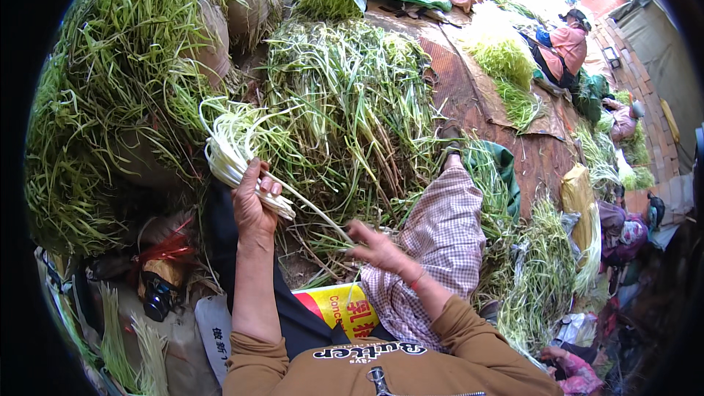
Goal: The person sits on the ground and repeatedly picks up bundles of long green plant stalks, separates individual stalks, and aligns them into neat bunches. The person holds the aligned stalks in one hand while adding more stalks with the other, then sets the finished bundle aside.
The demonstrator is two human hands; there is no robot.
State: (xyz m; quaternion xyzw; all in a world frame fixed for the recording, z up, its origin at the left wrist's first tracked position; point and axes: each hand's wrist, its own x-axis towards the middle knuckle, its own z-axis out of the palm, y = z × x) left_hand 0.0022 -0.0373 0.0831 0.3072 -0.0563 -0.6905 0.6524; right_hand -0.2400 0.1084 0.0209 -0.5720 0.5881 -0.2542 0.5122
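My left hand (256,198) is closed around a bunch of long, pale-stemmed shoots (228,148), perhaps garlic shoots. Its cut white ends stick out below my fingers, and the thin tops curl away at the upper left. From this bunch a single white stalk (316,210) slants down to my right hand (379,247). My right fingers, a little blurred, pinch the lower end of that stalk over my checked trouser leg. Right beyond both hands lies a wide heap of untrimmed green shoots (352,88), some with brownish stems.
Tall piles of greens (110,93) rise at the left. A yellow printed sack (344,308) lies under my lap. Below left are a bundle of red ties (168,256) and trimmed stalks (148,352). Several people, one in a pink top (566,47), sit among greens at the right.
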